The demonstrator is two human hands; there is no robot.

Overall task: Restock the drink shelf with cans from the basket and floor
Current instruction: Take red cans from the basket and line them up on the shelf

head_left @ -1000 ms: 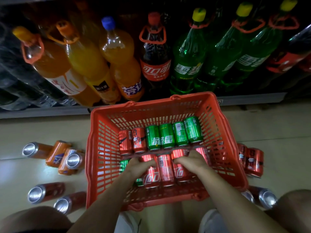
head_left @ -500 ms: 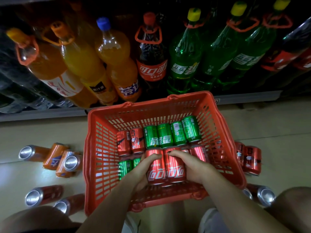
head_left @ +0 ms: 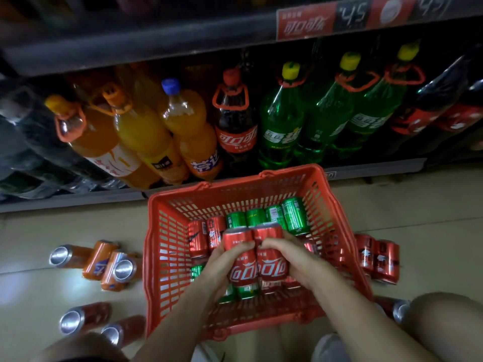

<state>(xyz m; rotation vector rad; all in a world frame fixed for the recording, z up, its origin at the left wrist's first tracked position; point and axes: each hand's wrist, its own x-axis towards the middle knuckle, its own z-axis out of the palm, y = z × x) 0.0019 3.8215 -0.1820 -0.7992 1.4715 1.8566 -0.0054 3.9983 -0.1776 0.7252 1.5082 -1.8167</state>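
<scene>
Lifted higher since 0.5 s ago: 2 red cola aluminium cans (head_left: pixel 254 259), clamped side by side between left hand (head_left: pixel 218 267) and right hand (head_left: pixel 292 259), centre frame above red plastic basket (head_left: pixel 167 246). Probably full, heavy, smooth; best gripped round outer walls.

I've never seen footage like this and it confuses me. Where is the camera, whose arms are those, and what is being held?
There is no machine here. The camera sits on a person's head and looks forward and down, so the two bare arms are that person's own. The left hand and right hand each wrap their fingers round one of the two red cola cans, held side by side above an orange basket on the floor. More red and green cans lie inside it. Orange cans and red cans lie loose on the floor either side. Behind, large bottles fill the bottom shelf.
</scene>
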